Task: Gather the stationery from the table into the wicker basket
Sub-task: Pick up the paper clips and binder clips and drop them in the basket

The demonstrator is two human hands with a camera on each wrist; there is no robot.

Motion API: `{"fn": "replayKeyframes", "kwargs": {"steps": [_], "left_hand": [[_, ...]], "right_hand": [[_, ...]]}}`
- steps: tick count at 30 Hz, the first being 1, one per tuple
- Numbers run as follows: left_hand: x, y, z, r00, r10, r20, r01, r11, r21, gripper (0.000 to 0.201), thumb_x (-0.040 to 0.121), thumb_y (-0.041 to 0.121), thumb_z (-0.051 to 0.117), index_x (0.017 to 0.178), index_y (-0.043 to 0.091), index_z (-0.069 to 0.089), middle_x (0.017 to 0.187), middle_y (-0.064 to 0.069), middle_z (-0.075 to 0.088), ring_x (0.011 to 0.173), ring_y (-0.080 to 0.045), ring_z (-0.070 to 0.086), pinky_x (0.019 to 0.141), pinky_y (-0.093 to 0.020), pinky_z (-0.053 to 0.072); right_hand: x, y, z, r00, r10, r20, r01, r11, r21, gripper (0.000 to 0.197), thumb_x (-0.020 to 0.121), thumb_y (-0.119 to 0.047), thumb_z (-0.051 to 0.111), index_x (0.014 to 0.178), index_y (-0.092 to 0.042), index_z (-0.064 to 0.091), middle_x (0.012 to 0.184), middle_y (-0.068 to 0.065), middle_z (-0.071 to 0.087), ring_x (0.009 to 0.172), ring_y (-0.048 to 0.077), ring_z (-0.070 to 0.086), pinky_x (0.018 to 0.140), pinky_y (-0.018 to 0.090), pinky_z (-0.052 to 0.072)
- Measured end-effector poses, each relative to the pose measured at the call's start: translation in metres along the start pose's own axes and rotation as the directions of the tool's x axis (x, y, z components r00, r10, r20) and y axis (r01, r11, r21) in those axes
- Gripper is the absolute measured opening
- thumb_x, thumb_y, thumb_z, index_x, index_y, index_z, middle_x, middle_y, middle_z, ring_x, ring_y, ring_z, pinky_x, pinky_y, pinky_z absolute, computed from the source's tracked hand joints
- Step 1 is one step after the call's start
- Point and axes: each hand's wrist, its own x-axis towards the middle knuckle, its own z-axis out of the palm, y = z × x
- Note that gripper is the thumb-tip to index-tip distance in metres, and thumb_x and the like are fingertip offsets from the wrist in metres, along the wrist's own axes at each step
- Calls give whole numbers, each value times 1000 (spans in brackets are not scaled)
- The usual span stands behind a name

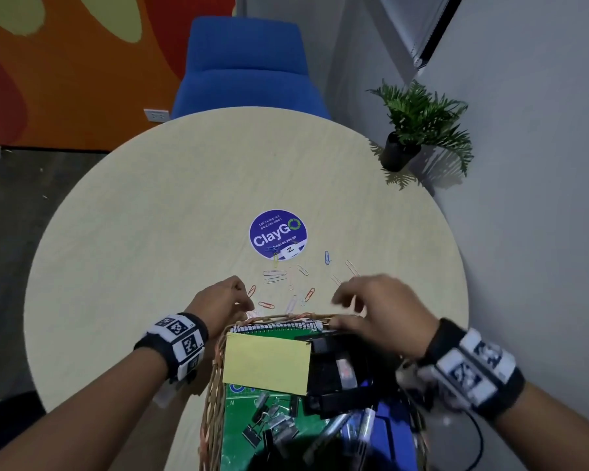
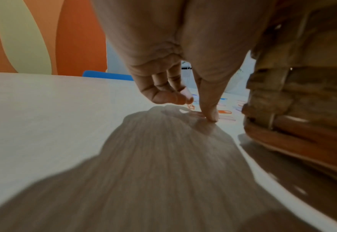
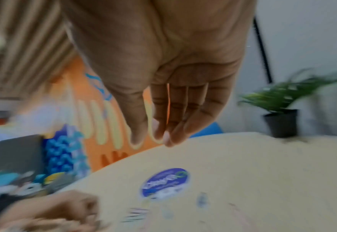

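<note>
Round pale bench (image 1: 150, 215): left hand (image 1: 223, 300), fingers curled, thumb pressing a clip. Scattered paper clips (image 1: 274, 277) lie beyond the wicker basket (image 1: 215, 385). Right hand (image 1: 385, 311) hovers, fingers relaxed, empty. Best slid together, then pinched.

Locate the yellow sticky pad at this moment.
In the head view, the yellow sticky pad lies inside the wicker basket, on the green notebook, left of the black stapler.
</note>
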Motion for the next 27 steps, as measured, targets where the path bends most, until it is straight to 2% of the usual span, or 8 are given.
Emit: {"fn": "replayKeyframes", "kwargs": {"steps": [2,4,7,11,15,19,22,27], "left_hand": [[3,2,2,1000,2,0,-2,1000,16,17,84,22,65,99,29,70,108,8,55,85,-12,56,69,-24,43],[6,4,4,1000,-8,-9,8,1000,12,16,84,21,66,98,28,70,107,8,55,79,-9,51,66,-23,39],[8,2,6,999,-30,-13,30,999,31,10,83,21,67,91,28,68,100,10,52,76,-9,50,64,-22,38],[5,-1,1,996,-80,27,79,996,45,13,82,22,64,75,31,57,93,11,46,81,-14,55,63,-25,37],[-9,-13,-25,966,-242,-93,225,960,-165,14,81,27,68,70,27,60,80,8,66,79,-18,63,70,-29,48],[-42,-2,-62,907,-308,-287,177,897,-405,22,77,14,75,68,28,60,71,0,68,67,-15,63,66,-20,47],[-72,28,-70,907,-335,-255,142,814,-563,14,70,15,81,72,21,68,69,-1,71,66,-15,65,68,-23,51],[-111,72,-42,953,-281,-110,145,747,-649,6,71,13,80,72,17,77,69,-2,75,69,-19,71,69,-30,57]], "right_hand": [[32,41,-5,976,153,-153,-133,982,131,16,76,-39,74,83,-26,69,78,-9,67,76,14,63,72,31,50],[66,77,-1,941,283,-185,-251,951,179,11,77,-30,76,78,-22,69,79,-2,69,79,20,65,72,30,51],[110,109,15,918,385,-90,-374,919,121,12,76,-24,77,78,-16,68,86,5,70,83,24,66,73,32,53],[141,117,35,898,441,2,-441,898,-1,27,68,-36,80,78,-14,67,80,5,70,73,24,67,67,31,57],[159,124,46,907,421,-2,-421,907,-27,27,68,-37,80,74,-14,67,74,6,70,67,26,67,69,35,59],[166,127,50,921,389,30,-388,921,-32,19,72,-30,79,71,-14,68,70,5,70,65,25,67,70,37,59],[157,116,38,939,338,65,-339,941,1,11,73,-22,76,73,-13,71,77,5,73,73,24,68,71,33,57],[121,83,5,989,140,-36,-134,982,134,14,76,-14,72,63,-18,69,65,1,72,66,16,69,72,32,57]]}}
